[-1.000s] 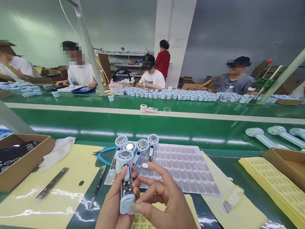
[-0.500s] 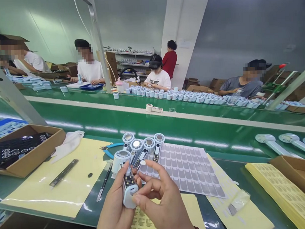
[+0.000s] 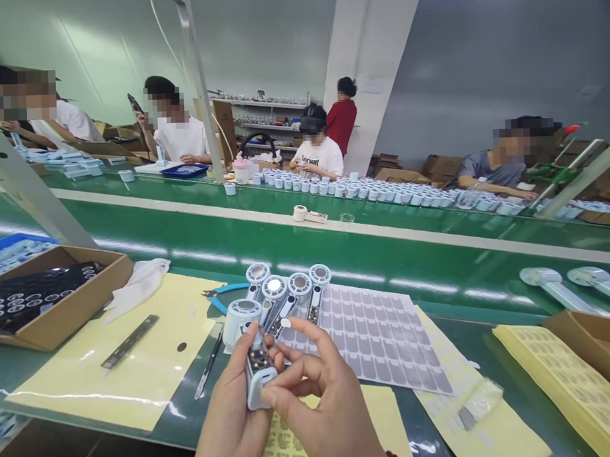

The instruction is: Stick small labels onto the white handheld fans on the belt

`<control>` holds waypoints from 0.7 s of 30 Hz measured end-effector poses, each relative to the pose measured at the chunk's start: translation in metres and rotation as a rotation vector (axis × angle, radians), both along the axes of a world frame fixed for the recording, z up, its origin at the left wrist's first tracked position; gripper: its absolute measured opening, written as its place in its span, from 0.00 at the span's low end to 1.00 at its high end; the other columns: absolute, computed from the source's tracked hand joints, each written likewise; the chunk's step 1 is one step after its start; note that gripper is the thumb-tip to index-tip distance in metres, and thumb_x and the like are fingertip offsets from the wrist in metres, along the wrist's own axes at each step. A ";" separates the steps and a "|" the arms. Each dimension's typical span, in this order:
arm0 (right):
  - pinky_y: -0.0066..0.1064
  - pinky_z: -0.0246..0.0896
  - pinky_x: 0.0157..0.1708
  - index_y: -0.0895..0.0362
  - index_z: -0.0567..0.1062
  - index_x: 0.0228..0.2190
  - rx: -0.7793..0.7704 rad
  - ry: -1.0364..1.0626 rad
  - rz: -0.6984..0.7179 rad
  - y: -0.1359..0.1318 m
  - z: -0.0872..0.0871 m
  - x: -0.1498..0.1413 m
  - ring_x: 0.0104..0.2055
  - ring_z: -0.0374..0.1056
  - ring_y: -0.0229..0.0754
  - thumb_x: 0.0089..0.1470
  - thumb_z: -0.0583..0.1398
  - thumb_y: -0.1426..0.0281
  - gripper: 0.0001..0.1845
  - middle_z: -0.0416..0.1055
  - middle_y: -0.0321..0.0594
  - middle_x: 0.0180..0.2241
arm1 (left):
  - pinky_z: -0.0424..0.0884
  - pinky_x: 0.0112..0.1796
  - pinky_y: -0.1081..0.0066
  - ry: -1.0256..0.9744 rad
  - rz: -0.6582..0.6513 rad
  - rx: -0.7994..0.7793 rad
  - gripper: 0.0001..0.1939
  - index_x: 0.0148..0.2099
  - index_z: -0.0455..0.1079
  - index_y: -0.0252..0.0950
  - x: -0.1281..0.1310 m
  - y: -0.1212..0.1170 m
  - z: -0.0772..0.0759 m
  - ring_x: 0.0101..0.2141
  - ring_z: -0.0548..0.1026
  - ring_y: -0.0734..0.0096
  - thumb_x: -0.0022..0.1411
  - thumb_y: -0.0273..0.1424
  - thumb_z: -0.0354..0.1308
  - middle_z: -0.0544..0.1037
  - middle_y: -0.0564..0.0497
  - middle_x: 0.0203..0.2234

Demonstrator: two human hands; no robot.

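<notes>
My left hand (image 3: 229, 398) is wrapped round a light-blue device that looks like a handheld fan (image 3: 259, 358). Its round vented head points away from me, and a circuit board shows in the open handle. At the near end, the thumb and fingers of my right hand (image 3: 323, 394) pinch the pale blue end cap (image 3: 260, 389). A small white oval piece (image 3: 285, 322) shows by my right index fingertip; I cannot tell whether it sticks there. Just beyond my hands stand several similar fans (image 3: 299, 284) with bare boards in their handles.
A grey sticker sheet (image 3: 383, 339) lies right of the fans. Tweezers (image 3: 209, 362), blue-handled cutters (image 3: 222, 298) and a metal ruler (image 3: 129, 341) are on the left. Cardboard boxes (image 3: 88, 309) flank the workplace. Across the green bench (image 3: 225, 238), co-workers sit behind rows of blue parts.
My hands stay nearly in place; the end cap has tilted slightly under my right fingers. Across the bench, a co-worker on the left has raised a dark object.
</notes>
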State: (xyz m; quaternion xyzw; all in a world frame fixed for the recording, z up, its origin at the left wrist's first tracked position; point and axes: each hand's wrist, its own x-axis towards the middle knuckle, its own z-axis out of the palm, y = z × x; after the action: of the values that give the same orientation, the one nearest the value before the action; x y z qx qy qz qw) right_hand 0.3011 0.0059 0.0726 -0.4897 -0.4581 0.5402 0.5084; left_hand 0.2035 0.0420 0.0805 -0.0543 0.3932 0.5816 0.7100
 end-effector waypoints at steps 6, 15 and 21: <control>0.31 0.76 0.42 0.35 0.49 0.65 0.645 -0.512 -0.144 -0.006 -0.020 -0.009 0.50 0.75 0.46 0.55 0.66 0.73 0.48 0.81 0.26 0.35 | 0.74 0.21 0.80 -0.186 -0.037 -0.074 0.08 0.33 0.70 0.34 -0.002 -0.005 0.005 0.21 0.74 0.76 0.66 0.29 0.57 0.73 0.51 0.21; 0.35 0.76 0.36 0.41 0.55 0.65 0.236 -0.259 0.006 0.002 0.002 0.002 0.40 0.75 0.46 0.42 0.74 0.66 0.54 0.67 0.42 0.51 | 0.67 0.18 0.89 -0.361 -0.097 -0.083 0.13 0.38 0.68 0.29 -0.003 -0.013 0.025 0.17 0.67 0.85 0.70 0.31 0.46 0.67 0.51 0.24; 0.43 0.73 0.46 0.46 0.54 0.66 0.152 -0.193 0.058 0.001 0.002 0.005 0.42 0.73 0.48 0.47 0.69 0.65 0.50 0.67 0.45 0.52 | 0.73 0.22 0.83 -0.221 -0.123 -0.034 0.09 0.39 0.70 0.30 -0.004 -0.015 0.021 0.20 0.71 0.81 0.69 0.29 0.50 0.70 0.51 0.25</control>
State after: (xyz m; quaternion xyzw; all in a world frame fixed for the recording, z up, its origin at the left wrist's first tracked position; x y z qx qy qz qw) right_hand 0.3057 0.0072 0.0744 -0.4858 -0.5587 0.4687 0.4818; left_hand 0.1993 0.0274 0.1017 -0.1057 0.3250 0.5207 0.7824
